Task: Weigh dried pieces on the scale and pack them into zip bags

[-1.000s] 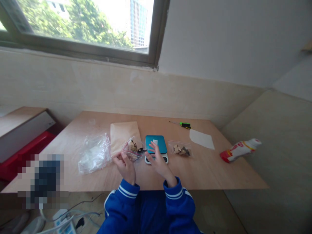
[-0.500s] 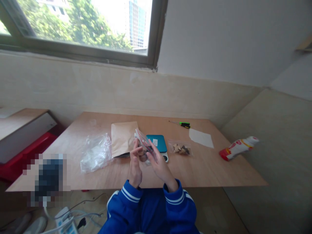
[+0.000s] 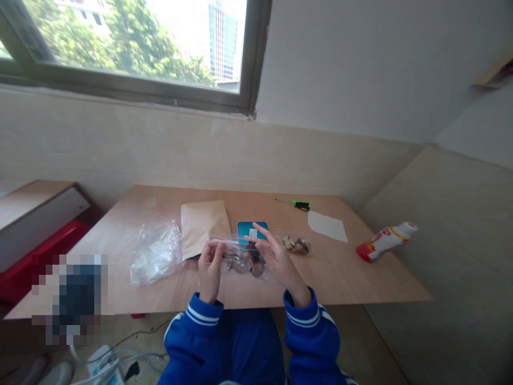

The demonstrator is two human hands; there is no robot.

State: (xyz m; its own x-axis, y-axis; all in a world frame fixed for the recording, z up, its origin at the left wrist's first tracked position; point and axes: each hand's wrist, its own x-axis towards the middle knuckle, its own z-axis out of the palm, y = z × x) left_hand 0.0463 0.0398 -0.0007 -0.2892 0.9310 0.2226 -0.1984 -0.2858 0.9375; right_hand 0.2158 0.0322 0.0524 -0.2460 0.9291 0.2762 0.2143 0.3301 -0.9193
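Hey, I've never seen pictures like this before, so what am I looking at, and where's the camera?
There's no machine here, just a person's two bare hands. The view comes from a single camera worn on that person's head, looking forward and down.

The left hand pinches one end of a clear zip bag with brownish and dark pieces inside. The right hand is at the other end, partly spread; I can't tell how firmly it grips.

On the wooden table, behind the held bag, is a blue-topped device, perhaps a scale. To the left are a brown paper envelope and clear plastic bags. To the right are another filled bag, a screwdriver, white paper and a red-and-white bottle.
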